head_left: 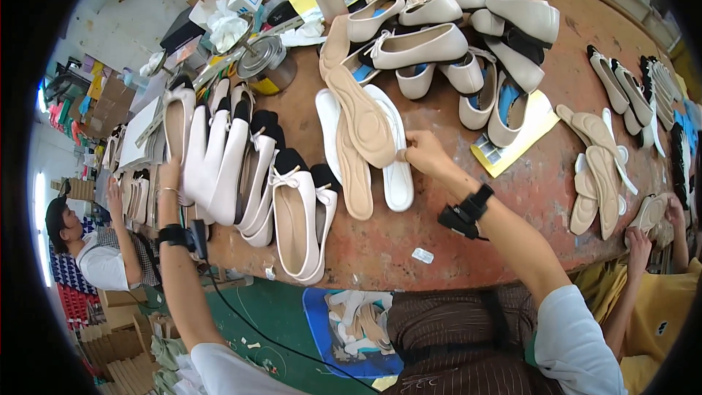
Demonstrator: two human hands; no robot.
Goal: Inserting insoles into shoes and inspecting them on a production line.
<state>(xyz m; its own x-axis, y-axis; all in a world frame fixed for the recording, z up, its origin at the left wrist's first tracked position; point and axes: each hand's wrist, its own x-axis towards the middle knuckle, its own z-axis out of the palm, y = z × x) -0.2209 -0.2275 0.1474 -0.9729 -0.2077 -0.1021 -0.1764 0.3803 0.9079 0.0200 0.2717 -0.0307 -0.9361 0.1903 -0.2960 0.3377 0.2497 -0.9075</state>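
Observation:
At the left, my left hand [170, 174] is closed at the heel end of a pale ballet flat [178, 118] with a black toe; its fingers are partly hidden. My right hand [426, 153], fingers curled into a pinch, is at the edge of a white insole [398, 189] in the middle of the table. Overlapping that insole are a beige padded insole [365, 121] and another beige insole [357, 190]. Between my hands stand several pale flats with black toes and bows, among them a near flat [292, 212] with a beige lining.
Beige flats [424, 47] are heaped at the back beside a yellow sheet [515, 139]. A metal can [265, 66] stands at the back left. More insoles [603, 175] lie at the right, near a co-worker's hands [640, 245]. Below the table edge is a blue bin [316, 322] of scraps.

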